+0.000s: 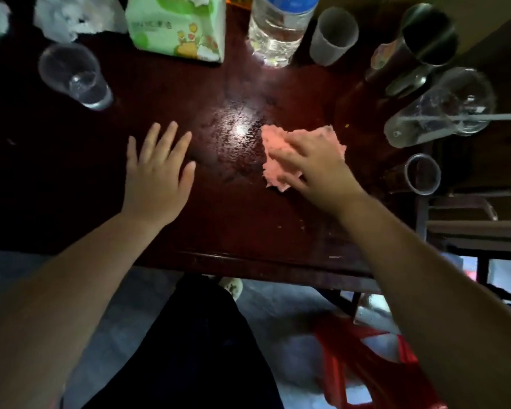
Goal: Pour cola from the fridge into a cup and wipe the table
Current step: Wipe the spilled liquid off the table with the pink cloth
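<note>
Head view is showing the wiping stage under way; right hand (316,163) is pressing a pink cloth (273,149) flat on the wet table (233,225), right of centre; left hand (157,163) is resting spread and empty; no cola is visible, so pouring cannot be judged.

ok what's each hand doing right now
left hand: open, flat on the table, holding nothing
right hand: pressing the pink cloth against the table
</note>
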Available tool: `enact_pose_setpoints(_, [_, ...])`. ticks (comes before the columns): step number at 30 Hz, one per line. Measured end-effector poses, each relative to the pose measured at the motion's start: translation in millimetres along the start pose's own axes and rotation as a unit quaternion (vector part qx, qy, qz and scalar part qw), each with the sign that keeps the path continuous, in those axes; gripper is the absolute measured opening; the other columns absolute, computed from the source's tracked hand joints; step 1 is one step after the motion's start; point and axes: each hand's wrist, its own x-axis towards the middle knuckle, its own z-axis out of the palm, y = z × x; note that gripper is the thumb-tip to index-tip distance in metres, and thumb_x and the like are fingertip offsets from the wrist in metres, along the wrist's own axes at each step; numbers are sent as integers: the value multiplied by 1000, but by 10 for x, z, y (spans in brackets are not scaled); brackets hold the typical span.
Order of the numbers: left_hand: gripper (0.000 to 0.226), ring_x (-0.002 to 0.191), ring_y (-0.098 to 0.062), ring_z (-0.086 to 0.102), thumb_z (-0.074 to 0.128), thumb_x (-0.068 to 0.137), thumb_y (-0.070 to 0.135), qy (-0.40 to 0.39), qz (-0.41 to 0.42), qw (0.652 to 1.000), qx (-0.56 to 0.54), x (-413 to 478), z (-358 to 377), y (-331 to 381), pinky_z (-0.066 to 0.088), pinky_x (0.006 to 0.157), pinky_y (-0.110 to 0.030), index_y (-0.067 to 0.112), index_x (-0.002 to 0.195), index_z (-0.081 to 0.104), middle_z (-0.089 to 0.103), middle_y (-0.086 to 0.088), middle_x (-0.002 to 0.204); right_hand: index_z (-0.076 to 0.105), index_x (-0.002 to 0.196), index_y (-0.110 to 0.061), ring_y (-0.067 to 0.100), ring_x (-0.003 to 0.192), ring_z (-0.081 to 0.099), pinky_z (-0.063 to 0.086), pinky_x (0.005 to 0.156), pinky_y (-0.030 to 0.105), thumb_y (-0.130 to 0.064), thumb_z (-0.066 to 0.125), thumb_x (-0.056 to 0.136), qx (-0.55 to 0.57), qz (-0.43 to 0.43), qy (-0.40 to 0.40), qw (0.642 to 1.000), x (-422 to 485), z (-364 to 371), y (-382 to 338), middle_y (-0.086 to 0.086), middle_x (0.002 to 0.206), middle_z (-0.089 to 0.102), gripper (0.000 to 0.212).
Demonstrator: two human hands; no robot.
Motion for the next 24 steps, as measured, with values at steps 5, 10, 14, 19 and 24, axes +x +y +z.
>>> enact_pose_setpoints(5, [52, 144, -27, 17, 33, 97, 36, -5, -10, 1000, -4, -8, 25, -3, 9, 116, -52, 17, 146, 33, 28, -7, 154, 66, 116, -32, 30, 99, 57, 48, 75, 41, -52, 51, 87, -19, 2, -12, 1000, 127, -49, 215, 7, 112, 63, 39])
enact_pose_setpoints(10, [52, 144, -25, 16, 34, 97, 35, -12, -17, 1000, -16, -5, 13, -4, 7, 116, -51, 18, 146, 33, 27, -6, 155, 65, 117, -24, 37, 89, 54, 50, 66, 44, -41, 47, 86, -35, 108, 61, 992, 215, 64, 403, 13, 105, 61, 40])
enact_pose_setpoints(14, [52, 145, -25, 15, 32, 97, 35, -11, -22, 999, -21, 16, 29, -5, 7, 117, -52, 19, 146, 33, 26, -5, 155, 54, 130, -28, 34, 108, 45, 42, 80, 43, -42, 43, 94, -48, 373, 115, 919, 377, 58, 516, 12, 119, 50, 41])
enact_pose_setpoints(19, [53, 145, -25, 14, 31, 96, 37, -17, -24, 999, -12, 31, 42, -3, 8, 117, -52, 19, 147, 31, 25, -5, 155, 49, 131, -31, 31, 118, 42, 37, 93, 43, -45, 41, 94, 11, 575, 188, 796, 777, 154, 272, 11, 127, 47, 41])
enact_pose_setpoints(24, [53, 145, -24, 13, 39, 96, 33, -14, -28, 999, -20, 23, 43, 7, 8, 117, -51, 20, 147, 31, 23, -4, 156, 52, 128, -26, 34, 105, 47, 39, 85, 44, -41, 49, 86, -5, 447, 123, 886, 841, 271, -394, 13, 117, 50, 44])
